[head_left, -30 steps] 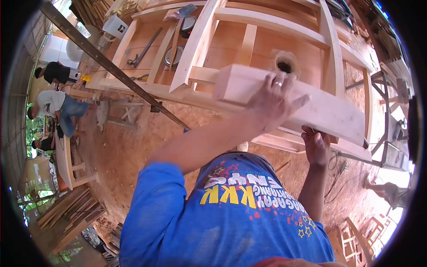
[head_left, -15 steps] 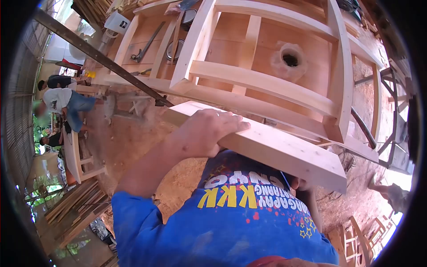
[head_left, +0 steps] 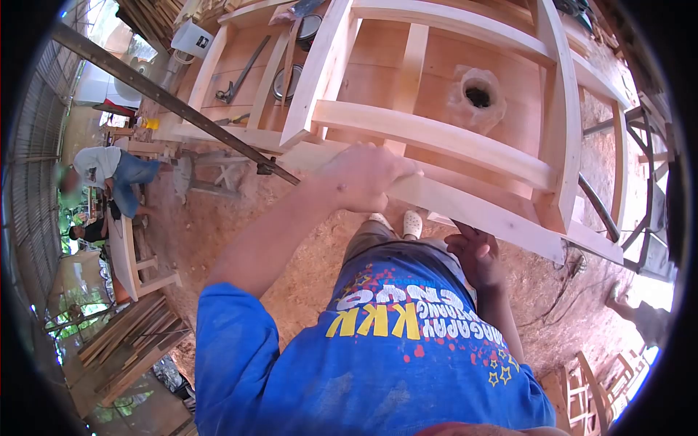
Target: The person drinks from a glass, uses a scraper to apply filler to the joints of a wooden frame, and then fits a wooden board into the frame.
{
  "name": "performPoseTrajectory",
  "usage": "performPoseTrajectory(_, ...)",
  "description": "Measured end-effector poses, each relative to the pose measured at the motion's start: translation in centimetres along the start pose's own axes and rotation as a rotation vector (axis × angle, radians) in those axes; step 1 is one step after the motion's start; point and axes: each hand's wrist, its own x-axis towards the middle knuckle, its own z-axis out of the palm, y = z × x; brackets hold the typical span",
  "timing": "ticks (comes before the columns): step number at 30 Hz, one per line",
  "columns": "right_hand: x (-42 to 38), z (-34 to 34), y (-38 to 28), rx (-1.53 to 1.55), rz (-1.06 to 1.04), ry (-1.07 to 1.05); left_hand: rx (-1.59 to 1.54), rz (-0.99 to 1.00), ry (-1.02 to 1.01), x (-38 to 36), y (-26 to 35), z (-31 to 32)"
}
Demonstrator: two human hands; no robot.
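A pale wooden board (head_left: 480,211) lies along the near edge of a wooden frame (head_left: 436,138). My left hand (head_left: 367,178) is closed around the board toward its left end, fingers over the upper edge. Below the board, my right hand (head_left: 476,258) has its fingers curled near a thin dark object (head_left: 469,228). What that object is, and how it is gripped, I cannot make out. The frame's bars stand over a wide wooden panel, on which a roll of clear tape or plastic (head_left: 476,97) rests.
A metal bar (head_left: 182,105) crosses at the left. Beyond it are a handsaw-like tool (head_left: 243,73), round cans (head_left: 287,81) and a white container (head_left: 193,38). A person in a white shirt (head_left: 98,166) bends over at far left. Stacked planks (head_left: 134,341) lie lower left.
The board has moved away from my body and down, against the frame's near edge. My left hand moved with it. My right hand, mostly hidden before, now shows below the board.
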Motion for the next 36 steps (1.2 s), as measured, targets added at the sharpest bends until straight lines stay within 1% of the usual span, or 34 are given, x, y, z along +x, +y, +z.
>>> performPoseTrajectory(3, 0.5, -0.2, 0.0, -0.039, 0.014, 0.009, 0.005, -0.013, 0.004, 0.6, 0.0, -0.4)
performPoseTrajectory(5, 0.9, -0.7, 0.4, -0.034, 0.012, -0.025, -0.028, -0.022, 0.02, 0.4, 0.0, -0.7)
performPoseTrajectory(8, 1.7, -0.1, 0.2, -0.035, -0.001, -0.088, 0.031, -0.047, 0.029, 0.6, -0.3, -0.6)
performPoseTrajectory(10, 1.7, 0.2, 0.4, -0.012, -0.017, -0.093, 0.04, 0.005, 0.055, 0.9, -1.3, -0.2)
performPoseTrajectory(11, 1.8, -0.3, 1.0, 0.01, -0.028, -0.096, 0.045, -0.001, 0.037, 1.1, -1.3, -0.1)
performPoseTrajectory(13, 1.6, -0.3, 1.0, -0.043, -0.006, -0.035, 0.057, 0.008, 0.04, 1.3, -1.0, -0.4)
performPoseTrajectory(14, 1.8, -0.4, 0.3, -0.068, -0.022, -0.043, 0.059, 0.005, 0.055, 1.3, -1.0, -0.4)
performPoseTrajectory(16, 1.9, -0.1, -0.5, -0.104, -0.026, -0.082, 0.024, -0.03, 0.05, 1.6, -0.9, -0.2)
performPoseTrajectory(19, 2.0, 0.3, -0.9, -0.08, -0.017, -0.025, -0.024, -0.087, 0.032, 1.9, -0.6, -0.4)
performPoseTrajectory(23, 2.6, -0.3, -1.2, -0.092, -0.011, -0.038, -0.067, -0.113, 0.026, 2.5, 0.1, -0.8)
performPoseTrajectory(26, 3.0, 0.0, -1.9, -0.08, -0.024, -0.035, -0.058, -0.073, 0.084, 2.6, 0.1, -0.6)
performPoseTrajectory(28, 3.6, -0.3, -1.5, -0.082, -0.034, -0.05, -0.057, -0.01, 0.119, 3.1, -0.3, -0.2)
performPoseTrajectory(29, 3.7, -0.6, -1.2, -0.086, -0.013, -0.007, -0.054, 0.002, 0.14, 2.7, -0.6, -0.1)
performPoseTrajectory(31, 4.0, -1.1, -0.4, -0.097, 0.054, 0.02, -0.046, -0.005, 0.143, 2.5, -0.2, -0.5)
performPoseTrajectory(33, 3.8, -1.3, -0.5, -0.079, 0.055, 0.037, 0.078, -0.043, 0.17, 1.8, 0.1, 0.0)
performPoseTrajectory(35, 4.0, -1.1, -0.5, -0.068, -0.013, 0.061, 0.233, 0.005, 0.345, 1.0, 1.5, 1.7)
performPoseTrajectory(36, 4.0, -1.1, -0.7, -0.068, 0.001, 0.03, 0.251, -0.023, 0.46, 0.5, 2.4, 3.3)
